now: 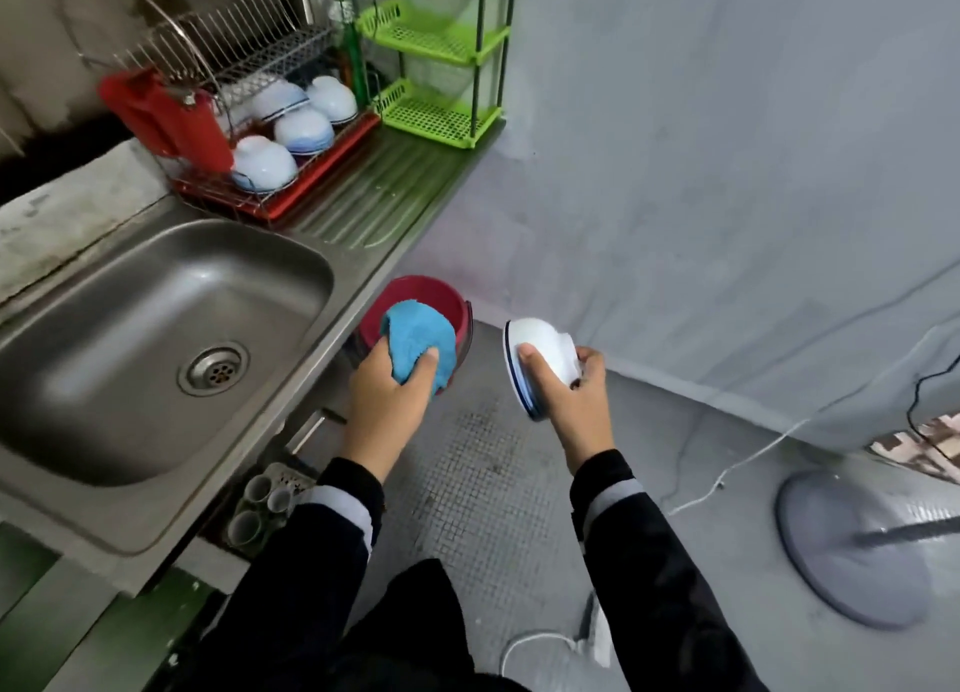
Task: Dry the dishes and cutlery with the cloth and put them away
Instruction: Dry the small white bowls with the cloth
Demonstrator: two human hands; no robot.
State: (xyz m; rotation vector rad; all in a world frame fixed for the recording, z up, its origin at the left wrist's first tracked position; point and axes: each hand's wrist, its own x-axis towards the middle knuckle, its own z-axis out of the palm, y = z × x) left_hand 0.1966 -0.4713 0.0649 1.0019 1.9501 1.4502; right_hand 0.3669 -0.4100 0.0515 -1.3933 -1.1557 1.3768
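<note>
Head view, one entry. Item: white glazed bowl with a dark blue rim line (pixel 540 338), centre right of the frame, held on edge in mid-air above the grey tiled floor, well apart from the counter. The right hand (pixel 574 395) grasped it, thumb across the rim and fingers curled at the foot. Item: blue fluffy cloth (pixel 418 340), centre of the frame, bunched in the grasp of the left hand (pixel 384 400), apart from the bowl and in front of a red round plastic vessel (pixel 415 291). Upper left: wire dish rack on a red tray (pixel 322 171), holding upturned white bowls with blue bands (pixel 265 163). Left: stainless steel sink (pixel 156 327). Handling, as judged: the bowl was stiff, breakable and likely slick if wet, best held at rim and foot; the cloth was soft and light.
</note>
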